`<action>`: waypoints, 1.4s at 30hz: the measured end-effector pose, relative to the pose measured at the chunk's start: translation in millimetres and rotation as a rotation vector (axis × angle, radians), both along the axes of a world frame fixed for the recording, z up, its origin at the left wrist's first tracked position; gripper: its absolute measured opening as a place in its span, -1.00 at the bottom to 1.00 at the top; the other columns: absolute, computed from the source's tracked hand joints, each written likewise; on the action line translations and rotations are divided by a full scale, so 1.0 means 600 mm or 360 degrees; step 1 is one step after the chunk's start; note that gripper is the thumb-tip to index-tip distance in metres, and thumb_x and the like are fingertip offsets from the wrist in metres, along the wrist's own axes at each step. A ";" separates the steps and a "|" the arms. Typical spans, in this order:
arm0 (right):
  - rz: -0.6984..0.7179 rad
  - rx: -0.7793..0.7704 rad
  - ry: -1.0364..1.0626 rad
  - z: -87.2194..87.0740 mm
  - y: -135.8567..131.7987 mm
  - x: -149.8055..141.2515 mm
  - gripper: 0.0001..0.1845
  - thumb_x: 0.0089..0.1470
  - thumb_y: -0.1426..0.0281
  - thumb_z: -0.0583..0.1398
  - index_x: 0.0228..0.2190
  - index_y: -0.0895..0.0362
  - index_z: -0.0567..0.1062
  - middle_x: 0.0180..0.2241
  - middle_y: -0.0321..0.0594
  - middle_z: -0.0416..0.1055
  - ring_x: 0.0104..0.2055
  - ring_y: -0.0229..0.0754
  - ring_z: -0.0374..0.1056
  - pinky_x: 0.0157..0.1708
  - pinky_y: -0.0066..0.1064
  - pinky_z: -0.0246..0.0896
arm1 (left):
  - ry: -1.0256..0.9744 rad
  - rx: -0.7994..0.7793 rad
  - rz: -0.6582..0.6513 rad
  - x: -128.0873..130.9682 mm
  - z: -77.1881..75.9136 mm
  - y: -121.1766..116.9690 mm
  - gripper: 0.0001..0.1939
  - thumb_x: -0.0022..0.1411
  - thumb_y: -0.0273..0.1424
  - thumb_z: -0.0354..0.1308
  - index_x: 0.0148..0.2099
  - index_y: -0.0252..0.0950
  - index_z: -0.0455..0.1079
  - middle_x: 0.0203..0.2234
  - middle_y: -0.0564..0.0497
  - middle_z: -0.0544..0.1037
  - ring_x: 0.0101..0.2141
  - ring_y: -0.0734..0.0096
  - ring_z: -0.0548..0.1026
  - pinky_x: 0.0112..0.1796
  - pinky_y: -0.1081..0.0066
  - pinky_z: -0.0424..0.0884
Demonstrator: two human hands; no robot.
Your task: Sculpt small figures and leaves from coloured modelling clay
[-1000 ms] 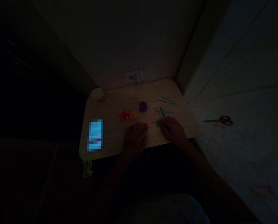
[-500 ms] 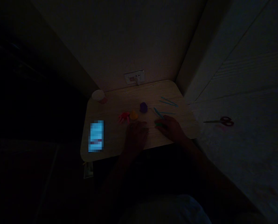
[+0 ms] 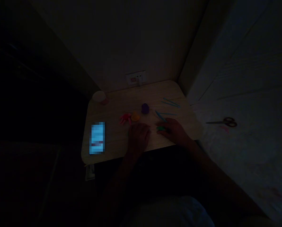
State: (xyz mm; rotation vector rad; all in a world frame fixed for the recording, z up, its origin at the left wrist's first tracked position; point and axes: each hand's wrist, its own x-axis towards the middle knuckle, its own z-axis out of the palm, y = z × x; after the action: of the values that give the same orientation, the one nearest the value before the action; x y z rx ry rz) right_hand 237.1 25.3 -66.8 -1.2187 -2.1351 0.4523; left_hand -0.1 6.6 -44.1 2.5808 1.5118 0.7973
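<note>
The scene is very dark. My right hand (image 3: 175,130) rests on the right of the small table, thumb and fingers closed around a small green piece (image 3: 161,128) that looks like modelling clay. A blue pointed modelling tool (image 3: 160,116) sticks out from the same hand's fingers towards the upper left; the grip on it is hidden. Palm down near the front edge lies my left hand (image 3: 138,137), fingers slightly bent, nothing visible in it. Just beyond it are an orange clay piece (image 3: 135,116) and a red-pink clay figure with several legs (image 3: 125,118). A purple lump (image 3: 145,108) sits farther back.
Thin blue sticks (image 3: 170,102) lie at the table's back right, another (image 3: 168,113) beside the tool. A pale cup (image 3: 99,96) stands back left, a lit phone (image 3: 97,138) front left. Scissors (image 3: 226,122) lie right of the wooden table (image 3: 117,148). A socket (image 3: 135,78) is on the wall.
The blue tool has swung left with my right hand's fingers, and the green piece has turned between them. My left hand has shifted slightly, its fingers drawn in a little.
</note>
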 end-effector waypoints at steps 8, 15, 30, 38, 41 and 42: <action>-0.0019 0.0018 0.0105 0.006 -0.008 0.008 -0.68 0.24 0.32 0.27 -0.01 0.10 0.64 -0.17 -0.03 0.55 -0.06 0.07 0.43 -0.01 -0.06 0.37 | 0.0024 -0.0064 -0.0001 0.021 0.011 -0.013 -0.78 0.47 -0.40 0.09 0.01 -0.21 0.55 -0.05 -0.10 0.62 -0.01 0.11 0.49 0.10 0.05 0.32; -0.0051 -0.0021 0.0177 0.003 -0.001 0.010 -0.82 0.22 0.41 0.25 -0.19 0.07 0.67 -0.27 -0.12 0.54 -0.18 -0.02 0.43 -0.11 -0.17 0.37 | 0.0099 -0.0073 -0.0092 0.059 0.011 -0.001 -0.75 0.41 -0.45 0.14 0.07 -0.22 0.55 0.01 -0.11 0.59 0.00 0.06 0.47 0.05 0.03 0.36; 0.0011 0.0176 -0.0278 -0.001 -0.048 0.002 -0.65 0.40 0.34 0.11 0.01 0.12 0.64 -0.29 -0.02 0.48 -0.19 0.04 0.36 -0.15 -0.10 0.31 | 0.0100 -0.0169 -0.0148 0.053 0.010 -0.007 -0.63 0.35 -0.52 0.13 0.14 -0.20 0.54 0.04 -0.15 0.56 0.05 0.03 0.45 0.09 0.00 0.37; 0.0008 0.0240 -0.0370 -0.001 -0.052 -0.004 -0.63 0.40 0.40 0.06 0.03 0.19 0.62 -0.31 -0.02 0.46 -0.21 0.02 0.34 -0.17 -0.13 0.31 | 0.0081 -0.0216 -0.0231 0.042 0.004 -0.006 -0.56 0.34 -0.51 0.12 0.22 -0.17 0.49 0.10 -0.12 0.53 0.11 0.04 0.42 0.12 0.01 0.33; 0.0001 0.0200 -0.0339 -0.006 -0.052 -0.003 -0.62 0.40 0.39 0.06 0.07 0.16 0.60 -0.29 -0.02 0.46 -0.19 0.03 0.34 -0.16 -0.11 0.32 | 0.0151 -0.0192 -0.0243 0.041 0.007 -0.010 -0.56 0.37 -0.47 0.09 0.26 -0.22 0.44 0.13 -0.16 0.53 0.11 0.00 0.41 0.15 -0.02 0.30; -0.0003 0.0189 -0.0318 -0.007 -0.052 -0.002 -0.61 0.40 0.39 0.07 0.09 0.16 0.59 -0.28 -0.02 0.46 -0.18 0.04 0.34 -0.15 -0.10 0.32 | 0.0151 -0.0184 -0.0231 0.041 0.009 -0.012 -0.58 0.38 -0.46 0.09 0.25 -0.25 0.43 0.14 -0.17 0.53 0.11 0.00 0.41 0.16 -0.02 0.29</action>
State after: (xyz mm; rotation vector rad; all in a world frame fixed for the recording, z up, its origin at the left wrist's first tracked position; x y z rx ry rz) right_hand 235.8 -5.7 -71.1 -1.2425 -2.2918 0.2063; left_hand 24.3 -0.4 -39.0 2.6390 1.3301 0.5634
